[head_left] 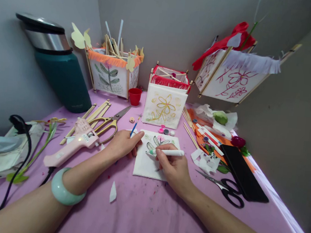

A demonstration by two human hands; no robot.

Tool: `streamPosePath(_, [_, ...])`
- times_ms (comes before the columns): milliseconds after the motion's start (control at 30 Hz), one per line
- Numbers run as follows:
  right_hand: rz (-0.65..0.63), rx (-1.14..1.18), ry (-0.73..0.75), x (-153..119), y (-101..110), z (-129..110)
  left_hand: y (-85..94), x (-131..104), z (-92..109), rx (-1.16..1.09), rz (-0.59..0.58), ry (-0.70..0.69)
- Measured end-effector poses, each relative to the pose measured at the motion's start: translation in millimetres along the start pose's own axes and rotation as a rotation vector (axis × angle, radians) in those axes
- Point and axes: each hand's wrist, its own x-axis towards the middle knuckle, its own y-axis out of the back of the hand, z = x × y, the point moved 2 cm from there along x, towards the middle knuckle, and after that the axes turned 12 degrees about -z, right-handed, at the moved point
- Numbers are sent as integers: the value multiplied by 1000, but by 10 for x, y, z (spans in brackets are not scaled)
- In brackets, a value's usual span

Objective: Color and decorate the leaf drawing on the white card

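Observation:
A white square sheet (pixel 147 165) with a plant drawing in black, green and pink lies on the purple table. My right hand (pixel 173 168) is closed around a white marker (pixel 174 153) with a green collar; its tip is over a leaf at the left of the drawing. My left hand (pixel 123 142) rests at the sheet's left edge, thumb apart from the curled fingers, some of which are hidden. Just beyond it is a blue-handled paintbrush (pixel 135 125), its lower end hidden by the hand. Small paint pots (pixel 166 131) stand behind the sheet.
Gold-handled scissors (pixel 109 128) and a pink glue gun (pixel 72 143) lie left. Black scissors (pixel 228 189), a black phone-like slab (pixel 242 172) and markers (pixel 211 140) lie right. Behind stand a yellow-flower panel (pixel 163 106), decorated boxes (pixel 109 76), a red cup (pixel 134 96) and a teal bottle (pixel 62 73).

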Motion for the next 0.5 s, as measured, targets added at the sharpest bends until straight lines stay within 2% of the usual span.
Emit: streamPosePath(500, [-44, -39, 3, -10, -22, -5, -6, -9, -4, 0, 9, -9])
